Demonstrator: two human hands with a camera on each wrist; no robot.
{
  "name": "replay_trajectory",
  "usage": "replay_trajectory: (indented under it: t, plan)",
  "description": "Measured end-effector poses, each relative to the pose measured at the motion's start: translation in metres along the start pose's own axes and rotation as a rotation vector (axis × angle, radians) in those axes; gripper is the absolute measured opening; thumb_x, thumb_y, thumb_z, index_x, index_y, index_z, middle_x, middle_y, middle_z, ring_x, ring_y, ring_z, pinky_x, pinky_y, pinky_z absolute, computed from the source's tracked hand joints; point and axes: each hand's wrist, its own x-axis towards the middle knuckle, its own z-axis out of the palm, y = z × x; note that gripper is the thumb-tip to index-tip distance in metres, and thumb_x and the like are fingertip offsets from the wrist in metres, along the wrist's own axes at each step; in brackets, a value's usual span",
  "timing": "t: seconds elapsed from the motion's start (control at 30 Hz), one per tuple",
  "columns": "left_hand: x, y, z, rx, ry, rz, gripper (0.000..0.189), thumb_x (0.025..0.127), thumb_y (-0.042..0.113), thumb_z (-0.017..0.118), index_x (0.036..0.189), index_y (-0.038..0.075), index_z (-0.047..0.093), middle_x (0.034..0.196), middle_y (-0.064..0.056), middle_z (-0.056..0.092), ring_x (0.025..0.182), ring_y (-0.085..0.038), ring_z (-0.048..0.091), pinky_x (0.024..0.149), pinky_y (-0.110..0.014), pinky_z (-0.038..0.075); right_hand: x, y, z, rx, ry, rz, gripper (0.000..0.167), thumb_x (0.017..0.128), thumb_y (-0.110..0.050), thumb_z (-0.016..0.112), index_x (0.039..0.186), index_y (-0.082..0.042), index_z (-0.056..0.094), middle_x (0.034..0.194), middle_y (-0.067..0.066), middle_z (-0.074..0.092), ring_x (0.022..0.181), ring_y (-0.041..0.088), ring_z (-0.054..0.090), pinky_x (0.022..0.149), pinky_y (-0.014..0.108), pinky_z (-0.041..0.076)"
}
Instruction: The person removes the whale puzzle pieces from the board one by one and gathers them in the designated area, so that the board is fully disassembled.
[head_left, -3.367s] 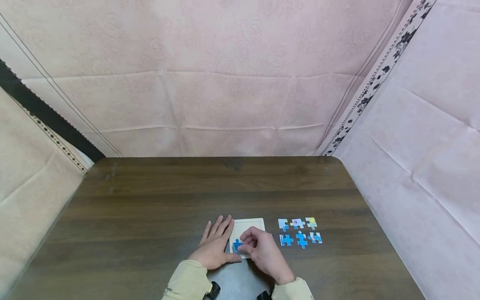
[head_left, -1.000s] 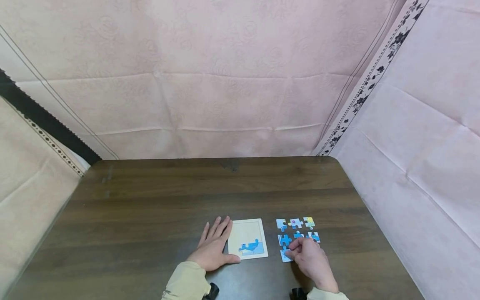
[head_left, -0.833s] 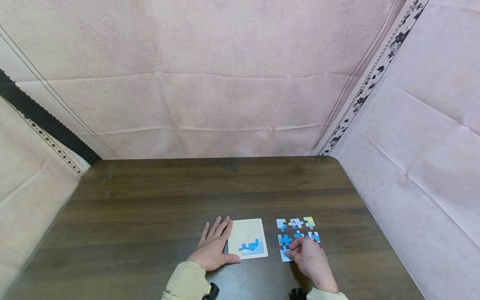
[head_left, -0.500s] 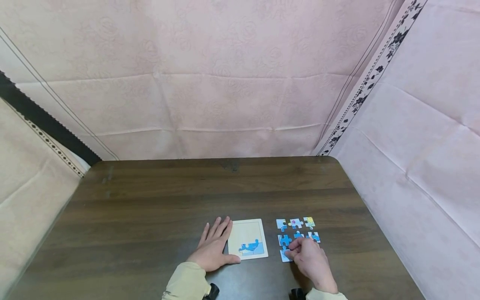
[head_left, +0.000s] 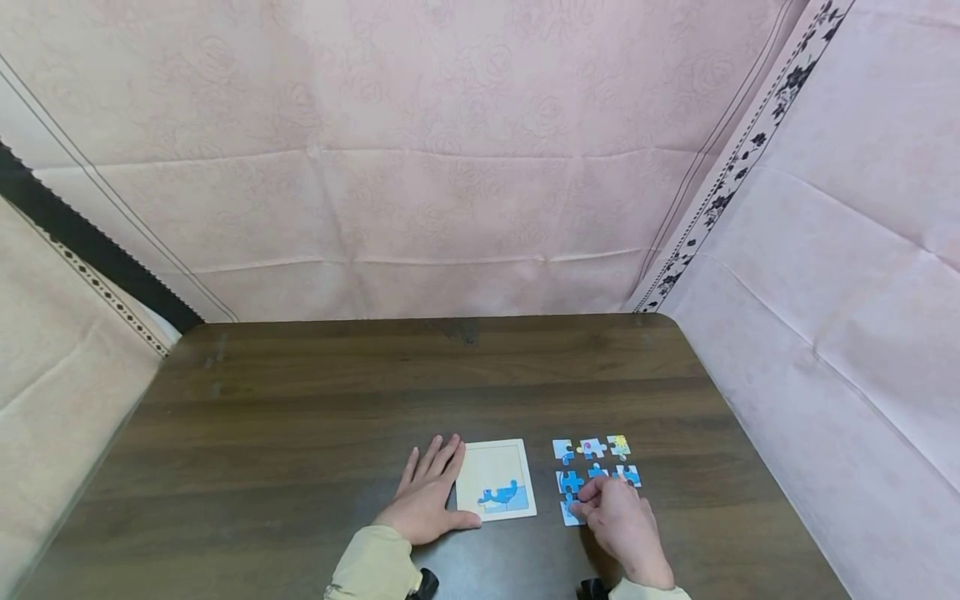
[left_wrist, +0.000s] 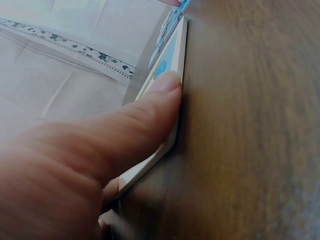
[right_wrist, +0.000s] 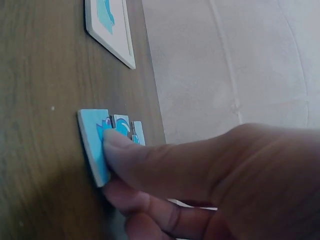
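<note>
My left hand lies with fingers spread along the left edge of a pale square puzzle tray. In the left wrist view its thumb rests on the tray's near rim. Joined blue puzzle pieces fill the tray's lower right; its upper part and left side show bare. To the right, my right hand pinches a blue puzzle piece at the table, thumb on its face and a finger at its edge. That piece forms the near left corner of a group of loose pieces.
Several loose puzzle pieces lie in rows right of the tray, beyond and beside the right hand, which partly covers some. Everything rests on a dark wooden table. Pale cloth hangs behind the far edge and at both sides.
The right hand has moved from the tray to the right. A piece once at the tray's lower left is gone from there, and a piece now lies under the right fingers. The left hand stays.
</note>
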Motion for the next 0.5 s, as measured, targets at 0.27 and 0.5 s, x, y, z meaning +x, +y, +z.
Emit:
replay_trajectory:
  t: [0.27,0.5]
  plan:
    - [-0.0017,0.0015,-0.0006,-0.006,0.001,-0.007,0.108,0.082,0.060,0.075,0.160,0.006,0.023,0.168,-0.009,0.017,0.154,-0.034,0.005,0.120,-0.061,-0.001,-0.0001,-0.0002,0.0017,-0.032,0.010,0.006,0.011,0.086,-0.020,0.081,0.081,-0.017,0.071,0.074,-0.007,0.063,0.074,0.019,0.057,0.071,0.045,0.045]
    - [-0.0016,0.0024,-0.0018,-0.014,0.002,-0.006,0.107,0.082,0.059,0.075,0.160,0.006,0.023,0.168,-0.009,0.016,0.154,-0.035,0.004,0.120,-0.061,-0.002,-0.0029,-0.0029,0.0016,-0.074,0.033,-0.038,0.012,0.087,-0.018,0.080,0.081,-0.016,0.069,0.072,-0.008,0.061,0.074,0.018,0.057,0.082,0.053,0.043]
